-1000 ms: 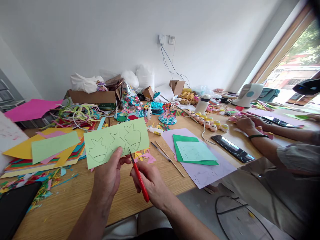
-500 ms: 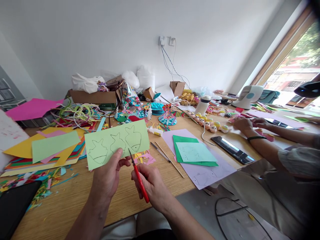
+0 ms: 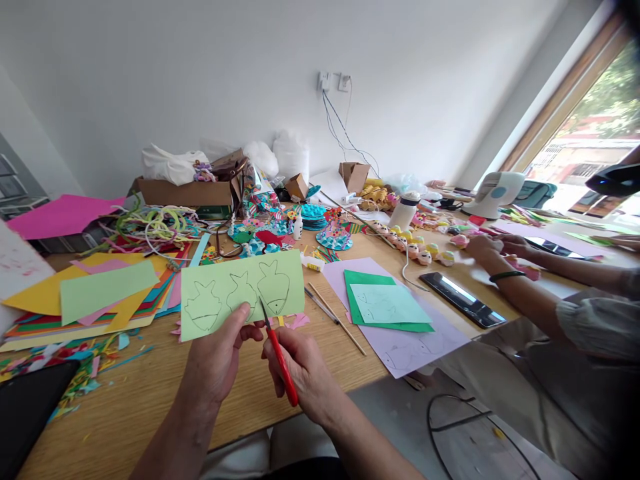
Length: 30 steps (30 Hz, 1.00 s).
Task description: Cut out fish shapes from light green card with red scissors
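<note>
A light green paper bears three pencil-drawn fish shapes side by side. Its lower edge is pinched by my left hand, the thumb lying over the middle drawing. Red-handled scissors are gripped in my right hand. Their blades point up and lie at the paper between the middle and right drawings; whether they are cutting into it I cannot tell.
Stacked coloured papers and paper scraps lie at the left, near a black device. Purple paper, sticks and a phone are rightward. Another person's hands work at the far right.
The green paper has shifted slightly right and turned nearly level. The scissors and my hands have hardly moved. The view has drifted slightly.
</note>
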Tool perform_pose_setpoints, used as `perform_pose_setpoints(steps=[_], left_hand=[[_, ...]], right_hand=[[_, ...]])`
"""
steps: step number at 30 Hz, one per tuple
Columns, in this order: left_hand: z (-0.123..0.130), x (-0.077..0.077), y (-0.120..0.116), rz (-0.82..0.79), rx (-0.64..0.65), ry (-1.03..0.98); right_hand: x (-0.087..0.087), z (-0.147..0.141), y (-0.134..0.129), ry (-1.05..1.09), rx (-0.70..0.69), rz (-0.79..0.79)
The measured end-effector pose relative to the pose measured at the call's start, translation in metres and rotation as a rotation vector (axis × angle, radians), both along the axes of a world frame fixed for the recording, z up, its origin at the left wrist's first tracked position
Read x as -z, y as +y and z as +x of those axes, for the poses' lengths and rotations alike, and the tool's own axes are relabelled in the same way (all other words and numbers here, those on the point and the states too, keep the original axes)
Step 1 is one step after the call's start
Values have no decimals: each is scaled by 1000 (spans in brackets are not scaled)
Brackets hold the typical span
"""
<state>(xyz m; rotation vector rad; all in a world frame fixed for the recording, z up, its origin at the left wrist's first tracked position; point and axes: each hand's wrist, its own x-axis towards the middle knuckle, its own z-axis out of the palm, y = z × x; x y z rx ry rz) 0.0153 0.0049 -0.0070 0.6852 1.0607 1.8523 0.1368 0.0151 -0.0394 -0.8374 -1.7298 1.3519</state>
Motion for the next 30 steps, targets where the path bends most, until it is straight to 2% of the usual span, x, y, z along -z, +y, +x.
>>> perform_pose_setpoints(steps=[8,14,23,30], left_hand=[[-1,2,0,-3,6,-12],[2,3,-3,0,42,6],[4,4,-6,-19,93,30],[4,6,-7,-21,88,41]], right_hand=[[2,2,0,-12,19,21],[1,2,-1,11,-23,-66],[5,5,0,-10,10,13],[6,6,0,7,21,1]])
